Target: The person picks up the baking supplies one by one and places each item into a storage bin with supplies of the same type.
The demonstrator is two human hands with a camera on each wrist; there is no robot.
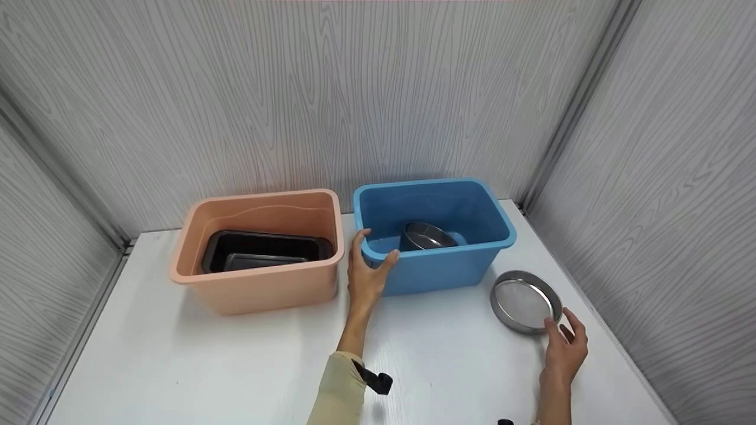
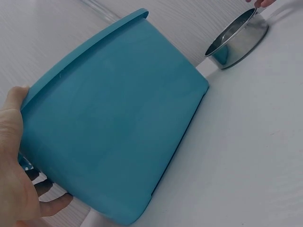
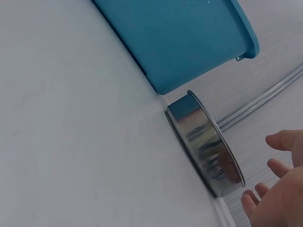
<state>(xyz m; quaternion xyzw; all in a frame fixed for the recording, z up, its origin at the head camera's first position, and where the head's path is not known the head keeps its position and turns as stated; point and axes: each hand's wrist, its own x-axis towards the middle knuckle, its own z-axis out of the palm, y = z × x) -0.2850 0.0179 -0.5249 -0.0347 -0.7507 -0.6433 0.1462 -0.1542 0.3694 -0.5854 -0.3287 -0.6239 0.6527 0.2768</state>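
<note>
My left hand (image 1: pixel 367 280) grips the near left corner of a blue plastic bin (image 1: pixel 437 271), thumb on the front rim and fingers along the left side. Inside that bin leans a round dark metal tin (image 1: pixel 428 236), partly hidden by the front wall. To the bin's right, a round, straight-sided steel pan (image 1: pixel 524 304) lies on the table, its open top up; whether its pale base is mesh I cannot tell. Beside its near right rim is my right hand (image 1: pixel 564 348), fingers loosely bent. In the right wrist view a gap shows between those fingers and the steel pan (image 3: pixel 206 144).
Left of the blue bin stands a peach-coloured bin (image 1: pixel 266 289) holding black rectangular baking pans (image 1: pixel 266 243), one inside another. Both bins are close to the back wall (image 1: pixel 354 106). The white table (image 1: pixel 248 372) ends at side walls on the left and right.
</note>
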